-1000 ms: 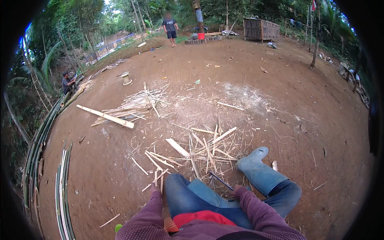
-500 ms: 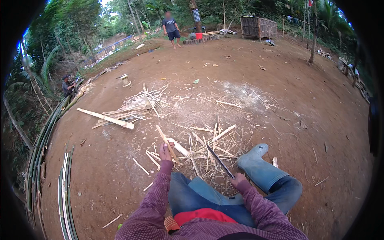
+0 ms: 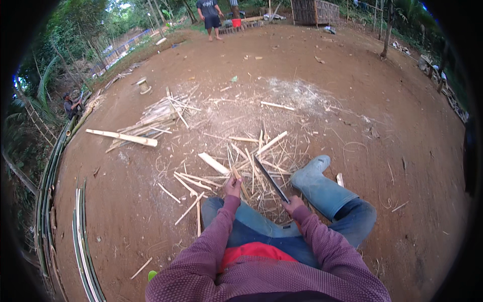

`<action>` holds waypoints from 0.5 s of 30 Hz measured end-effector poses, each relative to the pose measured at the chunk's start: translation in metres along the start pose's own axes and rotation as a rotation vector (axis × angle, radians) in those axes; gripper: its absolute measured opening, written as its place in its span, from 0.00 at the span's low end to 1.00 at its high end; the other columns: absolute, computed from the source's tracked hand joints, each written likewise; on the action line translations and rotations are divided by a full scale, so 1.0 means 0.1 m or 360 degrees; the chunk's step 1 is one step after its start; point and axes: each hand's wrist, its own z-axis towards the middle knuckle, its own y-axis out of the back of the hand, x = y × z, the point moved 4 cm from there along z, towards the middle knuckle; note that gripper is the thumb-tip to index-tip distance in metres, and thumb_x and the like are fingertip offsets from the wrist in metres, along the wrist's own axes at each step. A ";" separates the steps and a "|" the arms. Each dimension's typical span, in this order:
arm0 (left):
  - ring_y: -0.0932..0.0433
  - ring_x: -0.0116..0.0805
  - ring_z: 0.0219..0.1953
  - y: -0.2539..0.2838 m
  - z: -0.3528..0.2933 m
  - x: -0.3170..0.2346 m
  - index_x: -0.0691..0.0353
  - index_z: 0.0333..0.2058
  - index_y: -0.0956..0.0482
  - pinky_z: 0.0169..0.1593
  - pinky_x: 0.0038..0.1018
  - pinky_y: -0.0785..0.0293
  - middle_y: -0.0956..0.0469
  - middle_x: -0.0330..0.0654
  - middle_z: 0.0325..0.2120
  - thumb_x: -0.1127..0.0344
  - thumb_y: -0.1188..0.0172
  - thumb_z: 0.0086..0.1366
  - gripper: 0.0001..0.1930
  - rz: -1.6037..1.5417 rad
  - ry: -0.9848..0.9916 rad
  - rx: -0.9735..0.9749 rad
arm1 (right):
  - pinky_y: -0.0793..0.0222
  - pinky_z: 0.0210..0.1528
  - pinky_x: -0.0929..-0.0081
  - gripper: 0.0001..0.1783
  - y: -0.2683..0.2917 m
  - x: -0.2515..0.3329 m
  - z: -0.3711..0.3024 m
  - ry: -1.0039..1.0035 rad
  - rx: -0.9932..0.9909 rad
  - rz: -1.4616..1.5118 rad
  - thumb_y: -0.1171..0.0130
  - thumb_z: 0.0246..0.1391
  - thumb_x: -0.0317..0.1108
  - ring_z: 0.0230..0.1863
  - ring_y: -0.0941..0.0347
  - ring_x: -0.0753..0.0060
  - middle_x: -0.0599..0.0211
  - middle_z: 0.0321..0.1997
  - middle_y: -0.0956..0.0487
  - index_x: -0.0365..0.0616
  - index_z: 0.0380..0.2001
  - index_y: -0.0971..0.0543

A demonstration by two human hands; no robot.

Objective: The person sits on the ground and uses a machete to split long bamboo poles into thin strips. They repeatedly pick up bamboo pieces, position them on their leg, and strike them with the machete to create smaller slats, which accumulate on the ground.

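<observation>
My left hand (image 3: 233, 187) is closed around a short pale bamboo strip (image 3: 243, 189), held slanting above my lap. In my right hand (image 3: 293, 205) is the handle of a machete (image 3: 270, 178); its dark blade points up and left over a heap of shavings. Blade and strip are apart. Just beyond my left hand lies a thick pale bamboo piece (image 3: 214, 163). Several thin split strips (image 3: 190, 208) rest on the ground to the left of that hand. Loose sticks and curled shavings (image 3: 271, 146) spread between my boots.
My bent leg with a blue-grey rubber boot (image 3: 322, 183) sits at right. A stack of split bamboo (image 3: 161, 113) and a thick slat (image 3: 122, 137) lie ahead left. Long green poles (image 3: 48, 201) line the left edge. One person (image 3: 209, 17) stands far ahead; another (image 3: 71, 105) sits far left.
My left hand has moved right with the strip, closer to the machete, uncovering strips on the ground. The machete stays in my right hand. The view has tipped downward.
</observation>
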 end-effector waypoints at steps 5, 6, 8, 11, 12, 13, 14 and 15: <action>0.28 0.24 0.34 0.02 -0.01 -0.14 0.69 0.39 0.28 0.40 0.21 0.33 0.23 0.41 0.32 0.66 0.49 0.63 0.11 0.0074 -0.0126 0.0083 | 0.31 0.36 0.59 0.20 -0.24 -0.07 0.12 0.0080 -0.0040 0.0089 0.44 0.45 0.47 0.31 0.25 0.45 0.43 0.24 0.24 0.38 0.29 0.21; 0.27 0.24 0.35 -0.05 -0.06 -0.25 0.69 0.40 0.27 0.41 0.21 0.33 0.23 0.41 0.34 0.68 0.50 0.64 0.11 -0.0019 -0.0127 0.0124 | 0.31 0.35 0.59 0.20 -0.21 0.00 0.05 0.0171 -0.0115 0.0088 0.44 0.45 0.47 0.30 0.25 0.45 0.43 0.24 0.24 0.38 0.30 0.21; 0.26 0.25 0.35 -0.10 -0.07 -0.36 0.70 0.42 0.28 0.41 0.21 0.32 0.23 0.41 0.33 0.70 0.49 0.63 0.11 0.0044 -0.0074 0.0136 | 0.31 0.34 0.59 0.20 -0.29 -0.06 0.02 0.0102 -0.0051 0.0209 0.44 0.46 0.47 0.28 0.25 0.47 0.45 0.21 0.25 0.39 0.30 0.20; 0.27 0.24 0.34 -0.13 -0.11 -0.27 0.69 0.40 0.26 0.39 0.20 0.31 0.23 0.39 0.32 0.69 0.46 0.62 0.10 -0.0025 -0.0039 0.0120 | 0.32 0.33 0.59 0.20 -0.24 0.07 -0.02 0.0137 -0.0019 0.0163 0.45 0.47 0.48 0.26 0.25 0.50 0.48 0.18 0.25 0.40 0.31 0.20; 0.27 0.23 0.33 -0.13 -0.11 -0.23 0.69 0.39 0.25 0.39 0.20 0.31 0.23 0.39 0.32 0.69 0.45 0.61 0.10 -0.0032 -0.0016 0.0119 | 0.32 0.32 0.59 0.20 -0.25 0.08 -0.03 0.0183 -0.0036 0.0115 0.45 0.47 0.48 0.25 0.25 0.51 0.48 0.17 0.25 0.41 0.32 0.20; 0.27 0.23 0.33 -0.07 -0.09 -0.14 0.69 0.39 0.25 0.39 0.20 0.31 0.23 0.39 0.31 0.69 0.44 0.60 0.10 0.0124 -0.0062 0.0103 | 0.32 0.32 0.59 0.21 -0.23 0.17 -0.07 0.0175 -0.0011 0.0111 0.46 0.47 0.49 0.24 0.25 0.51 0.49 0.17 0.25 0.41 0.32 0.20; 0.27 0.23 0.33 0.01 -0.08 -0.04 0.69 0.39 0.24 0.39 0.20 0.31 0.23 0.39 0.31 0.69 0.43 0.59 0.11 0.0280 -0.0107 0.0086 | 0.32 0.32 0.59 0.22 -0.22 0.27 -0.10 0.0169 0.0016 0.0108 0.46 0.48 0.50 0.24 0.25 0.51 0.49 0.17 0.25 0.41 0.33 0.20; 0.27 0.23 0.32 0.00 -0.09 -0.01 0.69 0.38 0.24 0.38 0.20 0.31 0.22 0.39 0.31 0.69 0.41 0.58 0.11 0.0427 -0.0156 0.0086 | 0.32 0.32 0.59 0.22 -0.21 0.32 -0.11 0.0154 0.0026 0.0102 0.47 0.48 0.51 0.24 0.26 0.51 0.50 0.16 0.26 0.42 0.33 0.20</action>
